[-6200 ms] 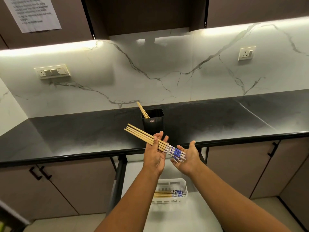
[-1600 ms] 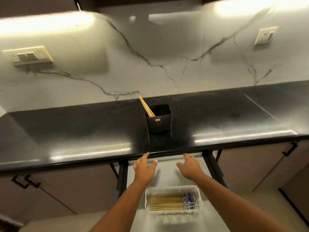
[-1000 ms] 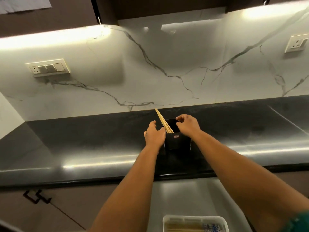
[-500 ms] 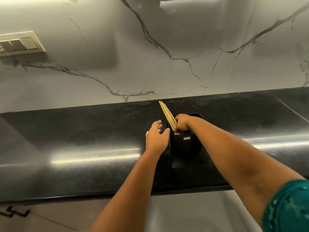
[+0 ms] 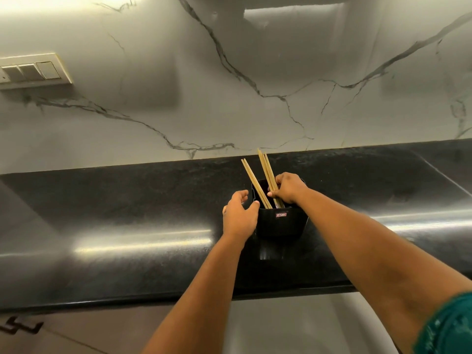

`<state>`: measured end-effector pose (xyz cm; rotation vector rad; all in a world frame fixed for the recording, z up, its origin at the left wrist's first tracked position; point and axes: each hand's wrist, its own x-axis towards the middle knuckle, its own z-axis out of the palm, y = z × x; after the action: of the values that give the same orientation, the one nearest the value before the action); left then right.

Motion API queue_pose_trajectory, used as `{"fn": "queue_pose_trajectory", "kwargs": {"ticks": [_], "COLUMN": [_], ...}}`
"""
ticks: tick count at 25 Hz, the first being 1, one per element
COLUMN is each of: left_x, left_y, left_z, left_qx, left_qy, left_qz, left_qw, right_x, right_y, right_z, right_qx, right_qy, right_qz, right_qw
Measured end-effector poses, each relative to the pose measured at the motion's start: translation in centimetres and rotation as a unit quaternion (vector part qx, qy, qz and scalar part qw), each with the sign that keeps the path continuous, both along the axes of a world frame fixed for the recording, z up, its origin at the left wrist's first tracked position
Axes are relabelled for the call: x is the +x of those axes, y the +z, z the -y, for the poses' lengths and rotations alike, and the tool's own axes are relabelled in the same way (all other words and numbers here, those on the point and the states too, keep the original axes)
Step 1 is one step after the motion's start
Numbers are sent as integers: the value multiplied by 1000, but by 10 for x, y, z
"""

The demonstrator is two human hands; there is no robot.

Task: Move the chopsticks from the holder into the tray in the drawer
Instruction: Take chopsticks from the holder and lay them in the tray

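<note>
- Head view, desk (image 5: 127,205): black, glossy, against a veined marble wall (image 5: 229,85)
- Holder (image 5: 281,222): black, upright, near the desk's front edge
- Chopsticks (image 5: 267,172): wooden, standing in the holder, leaning left in two bunches
- Right hand (image 5: 288,187): over the holder mouth, fingers pinched round the right-hand bunch
- Left hand (image 5: 238,217): unclenched, cupped against the holder's left side
- Switch plate (image 5: 33,71): on the wall, far left

Black holder (image 5: 280,222) upright on counter; wooden chopsticks (image 5: 267,175) inside, leaning left.
</note>
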<state>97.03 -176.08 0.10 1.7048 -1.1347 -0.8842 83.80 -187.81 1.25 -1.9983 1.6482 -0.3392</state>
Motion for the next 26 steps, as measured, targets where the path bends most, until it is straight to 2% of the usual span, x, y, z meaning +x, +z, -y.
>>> {"fn": "queue_pose_trajectory", "kwargs": {"ticks": [4, 7, 11, 13, 15, 17, 20, 23, 24, 26], "left_x": [-2, -8, -24, -38, -53, -69, -97, -124, -130, -137], "left_y": [6, 20, 56, 79, 101, 122, 136, 134, 132, 121], "left_z": [0, -6, -19, -35, -55, -82, -124, -161, -174, -198], "left_qx": [-6, -20, -55, -86, -124, -148, -159, -124, -110, -111], "left_qy": [7, 12, 21, 16, -4, -12, -8, -36, -46, -88], "left_qz": [0, -7, -54, -69, -23, 10, -39, -19, -42, -167], "left_qw": [1000, 1000, 997, 994, 992, 989, 987, 991, 992, 976], "right_x": [-5, -12, -24, -36, -51, -68, -91, -103, -109, -125], "right_y": [4, 25, 81, 111, 134, 143, 132, 118, 115, 117], "right_z": [-2, -14, -42, -63, -90, -124, -185, -242, -259, -292], "right_qx": [-20, -83, -199, -228, -198, -150, -147, -119, -74, 52], "right_qy": [-1, 0, -6, -15, -19, -12, -20, 24, 49, 98], "right_qz": [59, 131, 246, 302, 361, 377, 314, 269, 276, 317], "right_qw": [998, 988, 948, 926, 911, 914, 938, 956, 957, 942]}}
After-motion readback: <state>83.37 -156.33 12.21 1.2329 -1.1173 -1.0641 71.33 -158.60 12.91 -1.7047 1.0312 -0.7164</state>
